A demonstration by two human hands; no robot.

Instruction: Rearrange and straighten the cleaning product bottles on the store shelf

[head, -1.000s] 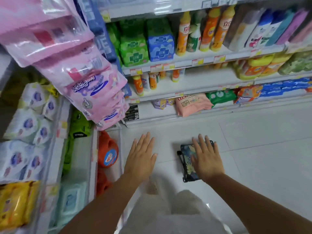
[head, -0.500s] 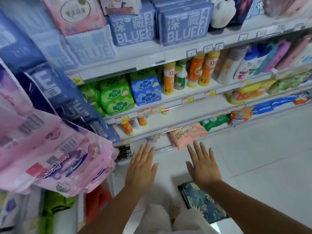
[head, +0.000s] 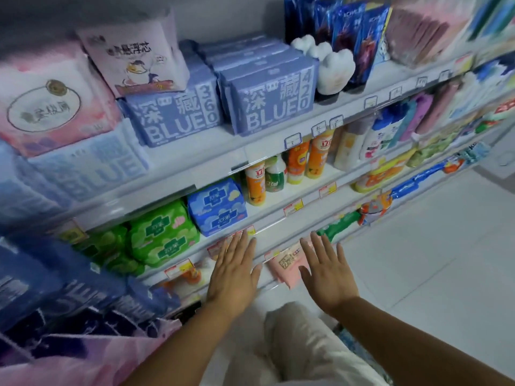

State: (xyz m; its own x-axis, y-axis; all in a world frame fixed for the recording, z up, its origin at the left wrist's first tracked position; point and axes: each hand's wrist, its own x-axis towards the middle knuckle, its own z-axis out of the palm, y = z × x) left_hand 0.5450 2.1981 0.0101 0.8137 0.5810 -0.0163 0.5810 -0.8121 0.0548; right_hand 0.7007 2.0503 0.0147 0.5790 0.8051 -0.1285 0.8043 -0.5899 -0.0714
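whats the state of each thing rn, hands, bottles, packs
left hand: open, empty
right hand: open, empty
orange bottle: upright on the shelf
green bottle: upright, right beside the orange bottle
blue pack: standing on the same shelf
pink pack: lying flat

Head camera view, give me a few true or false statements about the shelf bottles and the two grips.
1. The left grip and the right grip are both open and hold nothing. True.
2. The green bottle stands between orange bottles. True.
3. The blue pad pack sits to the right of those bottles. False: it sits to their left, on the same shelf.
4. The right grip is wrapped round an orange bottle. False: it is spread open lower down, near a pink pack, and touches no bottle.
5. The BLUE 420 pack sits on the shelf above the bottles. True.
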